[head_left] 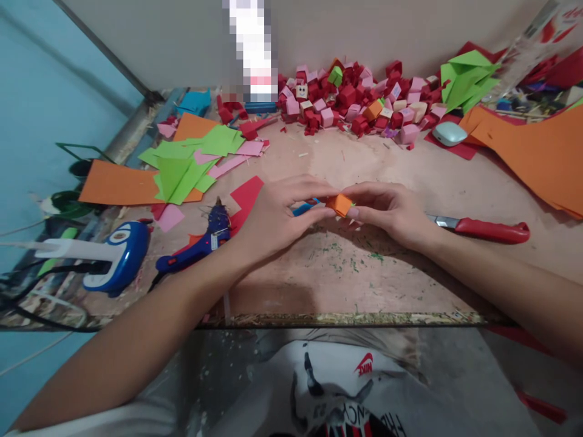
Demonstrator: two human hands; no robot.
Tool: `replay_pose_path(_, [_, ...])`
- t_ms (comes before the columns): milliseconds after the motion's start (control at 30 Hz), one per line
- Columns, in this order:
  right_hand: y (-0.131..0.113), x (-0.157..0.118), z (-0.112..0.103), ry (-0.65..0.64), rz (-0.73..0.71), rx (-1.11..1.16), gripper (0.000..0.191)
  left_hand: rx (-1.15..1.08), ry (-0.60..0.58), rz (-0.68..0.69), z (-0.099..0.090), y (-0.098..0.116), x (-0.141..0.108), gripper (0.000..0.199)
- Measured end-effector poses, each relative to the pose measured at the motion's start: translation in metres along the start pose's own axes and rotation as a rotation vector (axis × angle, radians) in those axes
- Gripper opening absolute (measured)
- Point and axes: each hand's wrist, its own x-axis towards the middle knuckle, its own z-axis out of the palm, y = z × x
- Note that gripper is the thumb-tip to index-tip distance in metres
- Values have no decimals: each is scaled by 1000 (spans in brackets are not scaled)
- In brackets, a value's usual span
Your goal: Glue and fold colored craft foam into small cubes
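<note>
A small orange folded-paper cube (pixel 342 205) is pinched between the fingertips of both hands above the middle of the wooden table. My left hand (pixel 291 212) grips its left side, thumb below and fingers above. My right hand (pixel 387 209) closes on its right side, with the thumb on its front. A bit of green shows at the cube's right edge. Beneath my left fingers is a blue item (pixel 302 209), mostly hidden. A knife with a red handle (pixel 492 230) lies just right of my right hand.
Red and pink paper cubes (pixel 348 97) are heaped at the back. Green sheets (pixel 182 170) and orange sheets (pixel 118 182) lie left, near a blue glue gun (pixel 195 249) and a blue-white device (pixel 121 258). Another orange sheet (pixel 537 152) and a pale mouse-like object (pixel 449 133) are right.
</note>
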Motion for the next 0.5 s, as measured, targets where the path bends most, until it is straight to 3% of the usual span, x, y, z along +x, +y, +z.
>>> replay_pose_path(233, [1,0,-3,-50,57,91,30,181,24,197,4,1,-3,24])
replay_pose_path(500, [2,1,-3,-65,91,138,26,115,92,210,10,0,-6,14])
